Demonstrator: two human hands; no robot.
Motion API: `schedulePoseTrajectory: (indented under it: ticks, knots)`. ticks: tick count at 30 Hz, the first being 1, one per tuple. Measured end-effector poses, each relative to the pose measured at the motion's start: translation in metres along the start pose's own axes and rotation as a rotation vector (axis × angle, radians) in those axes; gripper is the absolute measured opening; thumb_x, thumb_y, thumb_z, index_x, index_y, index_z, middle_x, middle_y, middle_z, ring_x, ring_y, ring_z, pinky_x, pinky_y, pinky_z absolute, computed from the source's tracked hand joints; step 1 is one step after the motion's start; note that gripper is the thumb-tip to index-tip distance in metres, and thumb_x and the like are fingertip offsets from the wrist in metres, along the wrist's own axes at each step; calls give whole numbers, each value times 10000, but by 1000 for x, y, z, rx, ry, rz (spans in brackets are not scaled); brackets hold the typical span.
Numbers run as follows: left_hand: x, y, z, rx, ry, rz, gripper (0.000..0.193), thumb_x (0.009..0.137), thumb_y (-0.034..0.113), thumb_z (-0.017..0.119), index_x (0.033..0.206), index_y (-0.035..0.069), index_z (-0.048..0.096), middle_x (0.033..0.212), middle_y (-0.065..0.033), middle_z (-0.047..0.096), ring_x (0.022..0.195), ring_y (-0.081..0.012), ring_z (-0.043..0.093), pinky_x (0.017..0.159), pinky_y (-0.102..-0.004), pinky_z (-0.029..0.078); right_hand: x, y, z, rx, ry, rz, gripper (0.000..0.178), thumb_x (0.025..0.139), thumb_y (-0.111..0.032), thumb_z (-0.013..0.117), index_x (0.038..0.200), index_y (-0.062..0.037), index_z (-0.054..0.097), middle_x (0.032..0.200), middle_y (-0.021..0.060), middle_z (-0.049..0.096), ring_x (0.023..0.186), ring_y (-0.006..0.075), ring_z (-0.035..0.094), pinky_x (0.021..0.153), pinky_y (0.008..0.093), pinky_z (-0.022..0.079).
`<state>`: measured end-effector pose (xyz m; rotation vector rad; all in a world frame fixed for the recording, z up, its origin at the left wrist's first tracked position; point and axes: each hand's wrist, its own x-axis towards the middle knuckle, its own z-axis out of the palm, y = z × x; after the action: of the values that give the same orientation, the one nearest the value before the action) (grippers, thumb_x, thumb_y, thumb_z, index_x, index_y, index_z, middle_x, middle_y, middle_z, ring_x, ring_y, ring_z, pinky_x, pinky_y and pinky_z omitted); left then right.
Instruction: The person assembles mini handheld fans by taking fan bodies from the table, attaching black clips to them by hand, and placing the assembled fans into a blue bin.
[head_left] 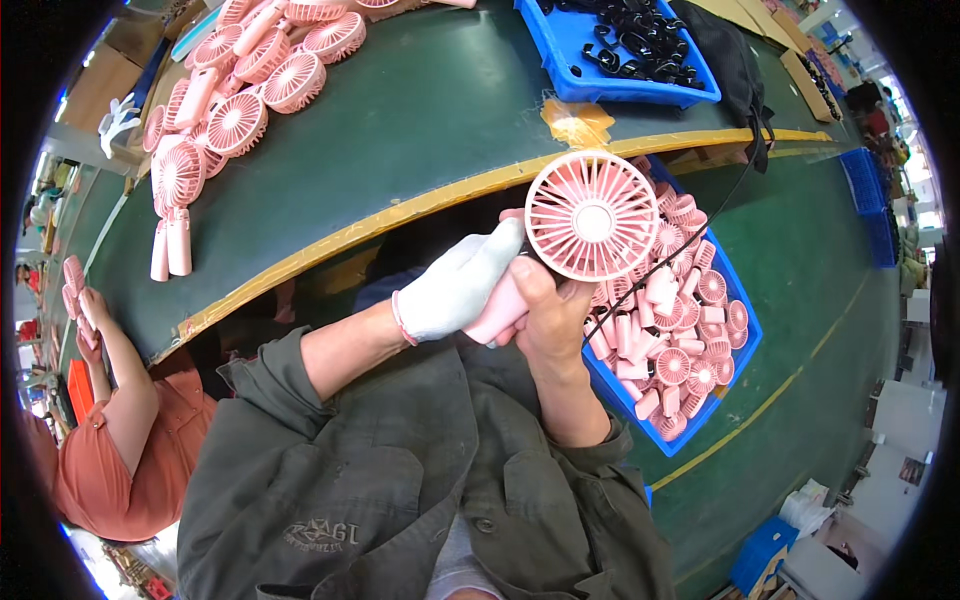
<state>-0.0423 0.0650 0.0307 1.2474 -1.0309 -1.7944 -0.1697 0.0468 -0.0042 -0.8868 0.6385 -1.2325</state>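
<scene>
A pink handheld fan (pixel 592 215) is held in front of me, its round slatted grille turned up and its handle slanting down to the left. My left hand (pixel 455 285), in a white glove, closes around the handle from the left. Bare, my right hand (pixel 552 315) grips the same fan from the right, with its thumb lying along the handle below the grille. A small dark part shows between the hands near the fan's neck, but I cannot make out what it is. The gloved fingertips are partly hidden.
A blue crate (pixel 738 400) full of pink fans stands at my right below the table edge, with a thin black cord across it. On the green table (pixel 400 130) lie piled pink fans (pixel 237 125) and a blue tray (pixel 562 75) of black straps. Another person (pixel 130 430) holds fans at left.
</scene>
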Motion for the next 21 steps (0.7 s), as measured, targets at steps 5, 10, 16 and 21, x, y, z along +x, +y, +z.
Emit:
schedulePoseTrajectory:
  ticks: [5,10,16,21]
  knots:
    - [-2,10,6,99,-23,99,655,1010,495,234,747,-2,570,572,-86,589,488,-158,571,482,-262,446,7,-5,-12,-92,-131,-185,558,736,-189,729,1191,41,503,1203,192,547,941,188,590,774,277,501]
    - [-2,-1,8,-151,-195,-22,411,988,379,376,956,25,582,740,-82,633,643,-158,626,578,-279,489,22,4,-33,190,-437,-84,894,681,-614,749,1195,70,491,1225,198,501,1023,263,579,876,369,509]
    - [13,3,31,1011,493,607,393,732,424,702,956,107,638,789,-83,649,688,-278,659,585,-353,525,25,19,-26,508,-443,-174,805,783,-705,566,1400,-200,451,1286,195,502,1220,335,477,1016,512,407]
    - [32,8,39,1093,430,690,436,655,391,753,966,108,639,846,-56,651,767,-256,662,637,-366,529,30,10,-53,635,-236,-97,248,846,-250,669,1049,-123,607,1033,112,589,1192,321,489,1029,502,387]
